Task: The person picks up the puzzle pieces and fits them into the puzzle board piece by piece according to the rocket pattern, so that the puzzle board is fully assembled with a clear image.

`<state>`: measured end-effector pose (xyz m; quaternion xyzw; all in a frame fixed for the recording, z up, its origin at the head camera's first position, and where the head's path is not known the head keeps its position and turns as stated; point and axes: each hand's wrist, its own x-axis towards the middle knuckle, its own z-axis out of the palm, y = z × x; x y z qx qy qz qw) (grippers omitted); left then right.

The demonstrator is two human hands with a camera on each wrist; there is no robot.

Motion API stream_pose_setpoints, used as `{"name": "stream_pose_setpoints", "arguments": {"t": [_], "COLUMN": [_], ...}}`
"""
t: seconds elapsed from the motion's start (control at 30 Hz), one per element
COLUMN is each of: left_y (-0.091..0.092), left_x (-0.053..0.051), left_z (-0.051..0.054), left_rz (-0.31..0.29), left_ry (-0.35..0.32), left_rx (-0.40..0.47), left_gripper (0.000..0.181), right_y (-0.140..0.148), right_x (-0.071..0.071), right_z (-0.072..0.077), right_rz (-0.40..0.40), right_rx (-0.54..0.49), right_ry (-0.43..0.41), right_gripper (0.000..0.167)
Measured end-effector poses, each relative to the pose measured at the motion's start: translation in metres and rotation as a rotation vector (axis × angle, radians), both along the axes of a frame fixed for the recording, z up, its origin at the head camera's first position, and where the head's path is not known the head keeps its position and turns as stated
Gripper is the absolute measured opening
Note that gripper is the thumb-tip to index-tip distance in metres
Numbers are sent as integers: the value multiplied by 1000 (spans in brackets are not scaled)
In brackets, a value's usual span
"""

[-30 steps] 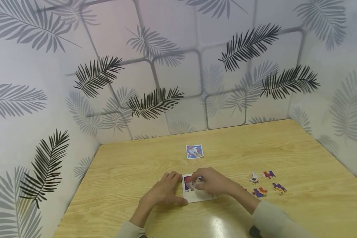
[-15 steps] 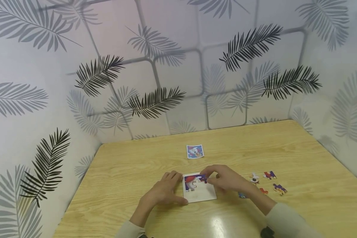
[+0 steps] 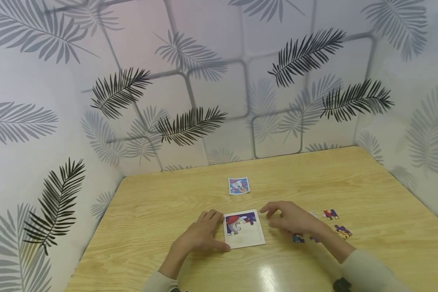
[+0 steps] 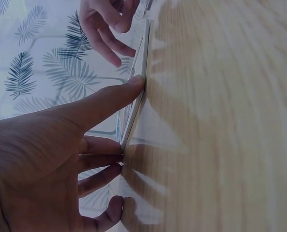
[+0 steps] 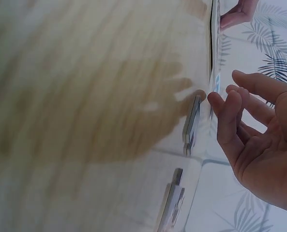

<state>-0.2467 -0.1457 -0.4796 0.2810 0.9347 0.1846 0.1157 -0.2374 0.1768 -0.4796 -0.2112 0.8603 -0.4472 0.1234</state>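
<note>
A square white puzzle board [image 3: 249,238] lies on the table in the head view, with joined pieces [image 3: 234,224] of a red-and-white picture along its top and left. My left hand [image 3: 202,232] holds the board by its left side. In the left wrist view the thumb [image 4: 128,87] presses on its near edge, while the fingers touch down farther along. My right hand [image 3: 293,219] hovers just right of the board, fingers loosely bent and nothing between them. Beneath it are a dark blue puzzle piece [image 3: 298,238] and a purple one, partly covered by the hand and forearm.
Farther right lie a red-and-purple piece [image 3: 330,214] and a purple-and-yellow piece [image 3: 343,232]. A small picture card [image 3: 239,185] of a white dog-like character rests behind the board. The wooden table [image 3: 160,202] meets a leaf-patterned wall [image 3: 219,93] at the back.
My right hand, first over the board's top, lets go of a purple piece at its upper right and draws away to the right. The left hand stays in place.
</note>
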Motion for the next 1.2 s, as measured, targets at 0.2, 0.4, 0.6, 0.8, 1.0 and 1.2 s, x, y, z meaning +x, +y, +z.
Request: {"name": "stream_pose_setpoints", "arguments": {"t": [0.2,0.4,0.6,0.8,1.0,1.2], "left_y": [0,1,0,1,2,1], "left_x": [2,4,5,4,4,3], "left_z": [1,2,1,1,0,2], "left_rz": [-3,-4,-9,-2,5,10], "left_ry": [-4,-10,-3,-5,-10,-14], "left_rx": [12,24,19,16,3,-3], "left_gripper": [86,87,86,86,86,86], "right_y": [10,22,31,40,58,76], "right_x": [2,6,9,10,12,15], "right_z": [0,1,2,2,2,2], "right_rz": [-35,-45,-51,-60,-78,-84], "right_rx": [15,-11,-31,5,16,-25], "right_ry": [-5,-30,-48,-7,21,0], "right_gripper": [44,46,45,47,46,46]}}
